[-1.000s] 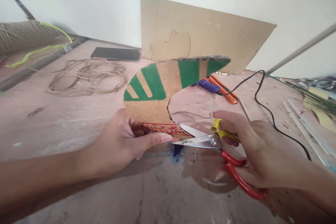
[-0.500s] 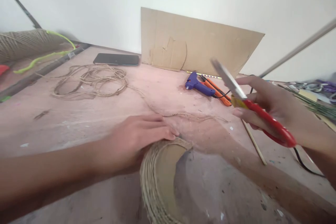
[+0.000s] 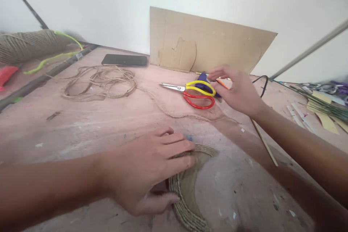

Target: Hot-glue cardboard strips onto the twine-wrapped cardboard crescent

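A cardboard crescent (image 3: pixel 187 185) lies at the lower middle of the frame, its outer edge bordered with rows of twine and its hollow side facing right. The left hand (image 3: pixel 150 168) rests over it, fingers loosely spread across the upper part and thumb apart from them at the twine border. The scissors (image 3: pixel 181 88) lie near the centre, blades together and pointing left, the yellow handle overlapping a purple glue gun (image 3: pixel 202 78). The right hand (image 3: pixel 237 92) is at that gun, right of centre, thumb and fingers slightly apart; whether it grips anything cannot be told. Part of an orange tool (image 3: pixel 223 84) shows beside it.

Left of the scissors, loose twine (image 3: pixel 125 75) lies heaped on the table (image 3: pixel 78 134), one strand trailing right between scissors and crescent. Behind the heap is a dark phone (image 3: pixel 124 60). A cardboard sheet (image 3: pixel 217 40) leans against the wall (image 3: pixel 103 3) at upper centre. A large twine roll (image 3: pixel 29 46) lies at upper left; a thin stick (image 3: pixel 263 142) sits right of centre.
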Demonstrator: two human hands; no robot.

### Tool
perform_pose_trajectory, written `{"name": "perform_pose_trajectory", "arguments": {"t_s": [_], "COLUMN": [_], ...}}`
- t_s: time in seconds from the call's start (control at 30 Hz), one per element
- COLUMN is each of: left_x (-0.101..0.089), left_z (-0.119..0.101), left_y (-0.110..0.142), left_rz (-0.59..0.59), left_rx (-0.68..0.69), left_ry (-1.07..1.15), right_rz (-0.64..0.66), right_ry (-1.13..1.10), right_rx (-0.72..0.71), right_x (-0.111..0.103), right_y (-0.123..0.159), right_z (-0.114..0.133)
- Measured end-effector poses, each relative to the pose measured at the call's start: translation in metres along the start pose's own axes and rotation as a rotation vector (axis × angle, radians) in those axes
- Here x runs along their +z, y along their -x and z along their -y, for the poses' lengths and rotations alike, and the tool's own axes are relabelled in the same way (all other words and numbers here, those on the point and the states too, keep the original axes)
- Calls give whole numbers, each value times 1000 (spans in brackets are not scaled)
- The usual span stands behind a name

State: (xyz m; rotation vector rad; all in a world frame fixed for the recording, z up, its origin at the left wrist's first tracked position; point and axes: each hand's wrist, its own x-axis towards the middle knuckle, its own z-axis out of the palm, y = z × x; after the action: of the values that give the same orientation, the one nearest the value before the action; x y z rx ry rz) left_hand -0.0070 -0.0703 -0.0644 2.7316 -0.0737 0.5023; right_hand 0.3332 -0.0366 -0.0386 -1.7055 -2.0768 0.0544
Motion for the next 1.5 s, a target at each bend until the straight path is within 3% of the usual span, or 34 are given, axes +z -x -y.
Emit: {"name": "perform_pose_trajectory", "arguments": {"t_s": [0.1,0.2,0.37,0.57,0.7,0.9,1.2,1.3,1.4,1.5], "left_x": [3,7,9,6,6,0,-31,-30,-18,-6], "left_z": [0,2,11,28,33,33,65,63,56,53], "left_y": [-1,-1,0,2,3,0,6,4,-4,-13], "left_rz": [43,55,21,41,-2,-181,-268,-199,-77,-25], "left_rx": [66,63,-134,-283,-268,-224,-416,-396,-269,-248], "left_ry": [14,-30,-147,-219,-228,-224,-526,-498,-338,-187], "right_rz": [-201,-280,-203,-183,-174,-149,-103,-108,-124,-137], "right_ry": [87,195,276,331,357,389,464,474,478,476], "right_rx": [60,92,44,49,71,90,94,85,79,93], "right_x": [8,18,31,30,27,25,18,21,26,28], "right_y": [16,34,45,45,48,46,35,28,18,4], "right_z": [-24,-44,-53,-53,-53,-45,-50,-59,-70,-84]}}
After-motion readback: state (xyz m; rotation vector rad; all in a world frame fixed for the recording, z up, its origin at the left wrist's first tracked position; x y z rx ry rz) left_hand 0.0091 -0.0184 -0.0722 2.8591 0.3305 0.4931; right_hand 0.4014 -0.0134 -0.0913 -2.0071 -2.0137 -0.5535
